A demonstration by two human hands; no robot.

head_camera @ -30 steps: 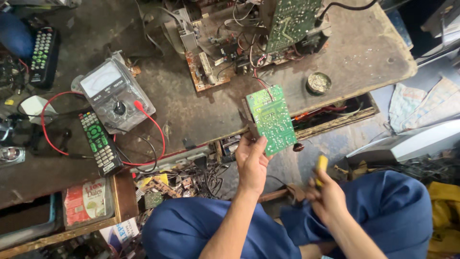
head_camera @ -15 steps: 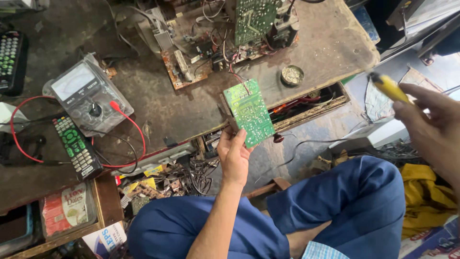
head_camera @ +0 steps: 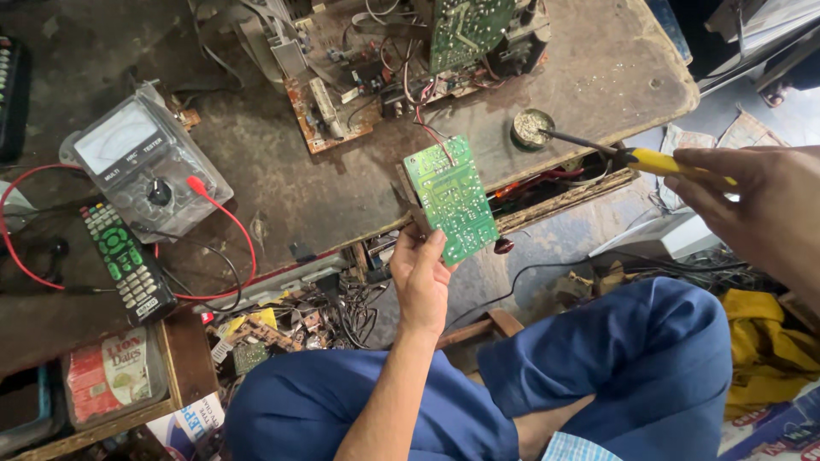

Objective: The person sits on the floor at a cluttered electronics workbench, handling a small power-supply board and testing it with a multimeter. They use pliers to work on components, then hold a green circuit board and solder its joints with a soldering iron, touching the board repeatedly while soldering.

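Left hand (head_camera: 421, 282) and forearm bare, no sleeve, no watch, no rings showing. Right hand (head_camera: 752, 205) bare too, no glove; wrist runs out of shot at the right edge. Legs in blue trousers (head_camera: 547, 384), plain cloth, loose fit w/ soft folds over the knees. Bottom edge, btwn the thighs: small bit of light blue checked fabric (head_camera: 571, 447), prob. a shirt hem, can't tell for sure.

Analog multimeter (head_camera: 143, 171) beside remote control (head_camera: 125, 261) on workbench (head_camera: 282, 183)
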